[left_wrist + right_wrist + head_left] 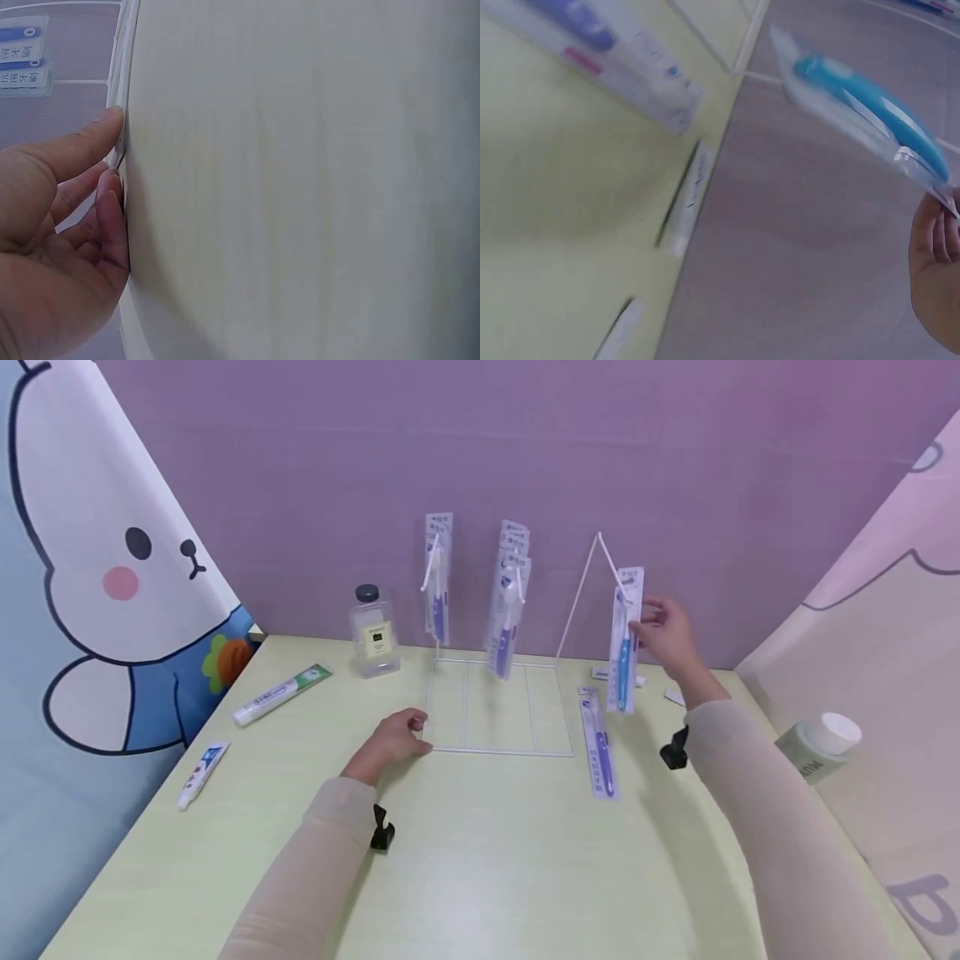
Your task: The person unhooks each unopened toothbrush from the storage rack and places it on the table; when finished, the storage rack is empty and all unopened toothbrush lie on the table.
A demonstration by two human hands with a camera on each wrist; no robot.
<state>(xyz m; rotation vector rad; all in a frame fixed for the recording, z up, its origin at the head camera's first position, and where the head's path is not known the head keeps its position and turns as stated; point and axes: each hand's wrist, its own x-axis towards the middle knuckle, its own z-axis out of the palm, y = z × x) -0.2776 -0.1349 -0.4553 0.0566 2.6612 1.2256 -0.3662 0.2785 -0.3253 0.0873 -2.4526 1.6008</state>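
My right hand [667,635] pinches the edge of a packaged blue toothbrush [624,672] at the right prong of a white wire display rack [502,752]. The top of the package overlaps the prong's tip in the head view. Seen from the right wrist, the blue handle [877,109] shows through clear plastic. My left hand [392,742] holds the rack's front left corner, thumb and fingertips at the wire in the left wrist view. Packaged purple toothbrushes hang on the left prong [439,602] and the middle prong [504,618]. Another purple toothbrush package [598,743] lies beside the rack.
A clear bottle with a black cap [377,635] stands at the back left. Two toothpaste tubes, one larger [283,693] and one small [202,775], lie on the left. A small box [600,673] lies behind the right toothbrushes. A white-capped bottle [819,747] is at far right.
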